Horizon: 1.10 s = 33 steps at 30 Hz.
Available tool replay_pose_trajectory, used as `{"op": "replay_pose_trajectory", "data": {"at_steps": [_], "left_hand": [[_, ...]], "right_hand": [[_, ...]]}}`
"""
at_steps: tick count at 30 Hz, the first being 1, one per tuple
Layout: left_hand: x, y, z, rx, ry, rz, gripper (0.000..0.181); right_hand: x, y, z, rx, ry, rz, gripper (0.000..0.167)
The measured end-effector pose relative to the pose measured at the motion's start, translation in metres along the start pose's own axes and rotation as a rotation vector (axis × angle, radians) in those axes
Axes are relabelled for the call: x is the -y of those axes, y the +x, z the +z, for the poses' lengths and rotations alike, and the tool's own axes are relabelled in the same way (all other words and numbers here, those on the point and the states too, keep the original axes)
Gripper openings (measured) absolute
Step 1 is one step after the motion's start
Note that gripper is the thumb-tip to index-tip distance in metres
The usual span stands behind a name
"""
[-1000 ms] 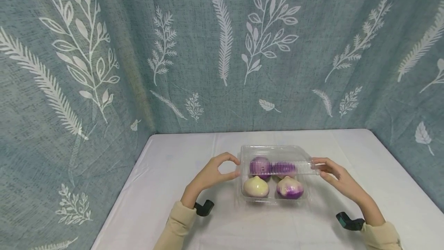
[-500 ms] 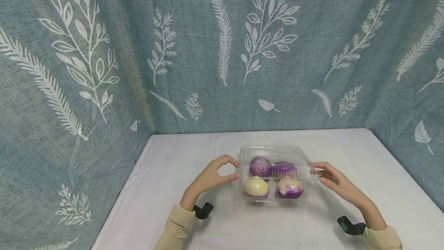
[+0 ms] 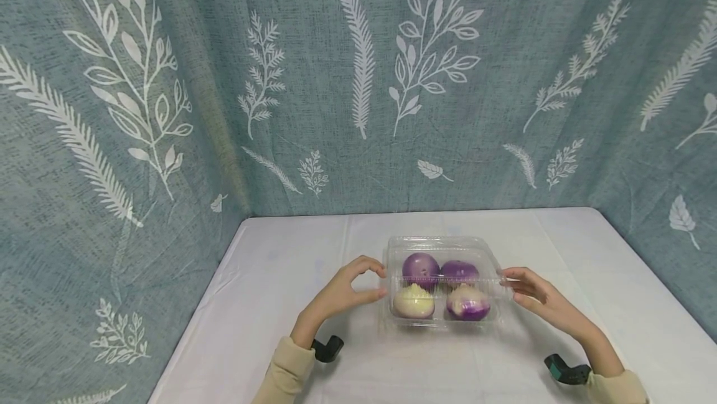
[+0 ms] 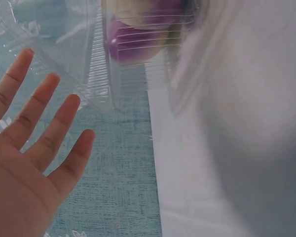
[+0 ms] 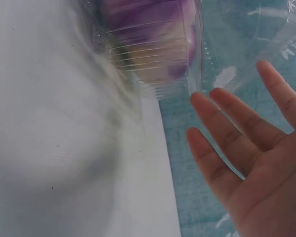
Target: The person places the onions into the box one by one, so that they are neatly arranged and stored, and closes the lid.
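Observation:
A clear plastic hinged box (image 3: 442, 323) sits on the table with several purple and pale onions in it. Purple onions (image 3: 421, 269) lie at the back, a yellowish-white onion (image 3: 413, 302) at front left and a white-and-purple onion (image 3: 468, 302) at front right. Its ridged clear lid (image 3: 437, 242) slants forward over them, its front edge above the front pair. My left hand (image 3: 344, 292) holds thumb and fingertips at the lid's left side. My right hand (image 3: 540, 297) has its fingertips at the right side. Both wrist views show spread, nearly straight fingers near the lid.
A white cloth covers the table (image 3: 313, 248). Behind it and along both sides hangs a blue-green curtain (image 3: 313, 80) with white leaf prints. A dark camera mount (image 3: 328, 349) sits at my left wrist, another camera mount (image 3: 567, 370) at my right.
The lid has swung down and forward over the onions. Both hands have lowered slightly with it, and the right fingertips have come down along its side. The onions have stayed in place.

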<state>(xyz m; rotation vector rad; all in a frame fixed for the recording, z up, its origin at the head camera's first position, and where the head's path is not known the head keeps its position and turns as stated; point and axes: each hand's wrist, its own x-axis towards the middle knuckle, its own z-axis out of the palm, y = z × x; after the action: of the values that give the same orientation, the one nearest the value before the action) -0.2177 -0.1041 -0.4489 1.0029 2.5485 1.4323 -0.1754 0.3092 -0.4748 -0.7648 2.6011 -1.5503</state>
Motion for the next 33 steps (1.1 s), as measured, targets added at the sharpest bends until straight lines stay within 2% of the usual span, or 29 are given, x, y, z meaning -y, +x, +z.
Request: {"op": "replay_pose_trajectory", "data": {"at_steps": [5, 12, 17, 21, 23, 29, 31, 33], "left_hand": [[0.002, -0.003, 0.003, 0.005, 0.019, -0.01, 0.033], [0.006, -0.007, 0.005, 0.021, 0.043, -0.039, 0.038], [0.007, -0.01, 0.006, 0.032, 0.051, -0.045, 0.043], [0.007, -0.011, 0.007, 0.047, 0.06, -0.072, 0.047], [0.003, -0.011, 0.007, 0.055, 0.05, -0.091, 0.049], [-0.026, -0.015, 0.001, 0.093, -0.006, -0.104, 0.054], [-0.025, -0.015, 0.001, 0.101, -0.014, -0.116, 0.056], [-0.016, -0.015, 0.004, 0.102, 0.0, -0.124, 0.058]], "right_hand": [[-0.001, -0.002, 0.002, 0.017, 0.006, 0.003, 0.041], [-0.005, -0.005, 0.004, 0.009, -0.034, 0.051, 0.042], [-0.008, -0.007, 0.006, 0.004, -0.061, 0.027, 0.044], [-0.008, -0.006, 0.007, 0.022, -0.026, 0.005, 0.046], [-0.008, -0.006, 0.008, 0.031, -0.004, 0.003, 0.046], [-0.008, -0.006, 0.01, 0.038, 0.027, 0.031, 0.048], [-0.009, -0.007, 0.01, 0.043, 0.036, 0.045, 0.049], [-0.011, -0.007, 0.01, 0.046, 0.038, 0.062, 0.05]]}}
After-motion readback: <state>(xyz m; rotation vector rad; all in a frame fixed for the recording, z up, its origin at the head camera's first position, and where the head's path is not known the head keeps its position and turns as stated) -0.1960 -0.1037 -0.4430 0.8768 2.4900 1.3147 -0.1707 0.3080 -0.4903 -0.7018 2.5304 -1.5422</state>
